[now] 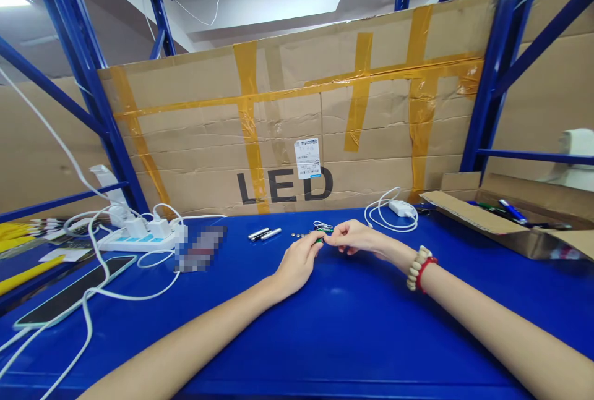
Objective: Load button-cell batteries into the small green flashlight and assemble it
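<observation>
Over the middle of the blue tabletop point(343, 326), my left hand point(299, 262) and my right hand point(355, 237) meet at the fingertips. Between them shows a small green and dark piece point(320, 240), mostly covered by fingers, so its kind is unclear. My left fingers are closed on it, and my right thumb and forefinger pinch at its right end. Just behind the hands lie a few small round metal discs point(297, 235) and a small item with a white loop point(323, 225). Short silver and black metal tubes point(265, 234) rest to the left.
A white charger with a coiled cable point(401, 208) lies back right, beside an open cardboard box point(505, 236) holding pens. On the left are a white power strip point(139, 239), loose cables, a tablet point(77, 292) and a blurred-out item point(202, 249). A large cardboard sheet point(208, 159) stands behind.
</observation>
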Motion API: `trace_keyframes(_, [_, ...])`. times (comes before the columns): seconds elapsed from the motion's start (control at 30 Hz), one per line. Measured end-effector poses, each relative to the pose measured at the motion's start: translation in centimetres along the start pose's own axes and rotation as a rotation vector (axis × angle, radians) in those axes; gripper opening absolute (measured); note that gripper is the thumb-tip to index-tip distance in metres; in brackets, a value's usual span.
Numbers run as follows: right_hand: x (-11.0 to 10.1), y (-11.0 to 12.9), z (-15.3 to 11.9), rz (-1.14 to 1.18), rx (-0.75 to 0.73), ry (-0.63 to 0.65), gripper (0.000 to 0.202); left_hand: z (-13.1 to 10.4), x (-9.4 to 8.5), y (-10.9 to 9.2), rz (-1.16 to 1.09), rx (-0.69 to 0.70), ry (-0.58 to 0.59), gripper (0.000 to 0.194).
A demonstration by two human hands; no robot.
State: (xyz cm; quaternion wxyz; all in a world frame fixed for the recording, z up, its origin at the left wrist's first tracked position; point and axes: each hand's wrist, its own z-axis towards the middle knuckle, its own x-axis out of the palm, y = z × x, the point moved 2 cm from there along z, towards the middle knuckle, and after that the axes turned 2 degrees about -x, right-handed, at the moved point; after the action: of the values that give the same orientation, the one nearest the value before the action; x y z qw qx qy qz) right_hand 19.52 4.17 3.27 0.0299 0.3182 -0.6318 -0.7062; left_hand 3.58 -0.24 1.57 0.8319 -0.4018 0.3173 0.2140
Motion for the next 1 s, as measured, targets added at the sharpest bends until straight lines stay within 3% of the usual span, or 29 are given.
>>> trace_keyframes(0.17, [0.5, -0.2, 0.5, 0.022, -0.032, -0.108, 0.038, 0.1, 0.0, 0.4, 0.016, -0.072, -0.021, 0.027])
trace_keyframes(0.43, [1.0, 0.9, 0.5, 0.023, -0.320, -0.240, 0.031, 0.3, 0.2, 0.5, -0.115, -0.085, -0.060, 0.028])
trace_keyframes(0.8, [-1.1, 1.4, 0.4, -0.359, -0.704, -0.111, 0.023, 0.2, 0.5, 0.4, -0.168, -0.102, 0.048, 0.023])
trace_keyframes(1.0, [-1.1, 1.6, 0.2, -0.354, -0.738, -0.048, 0.021, 0.0, 0.5, 0.4, -0.089, -0.067, 0.086, 0.024])
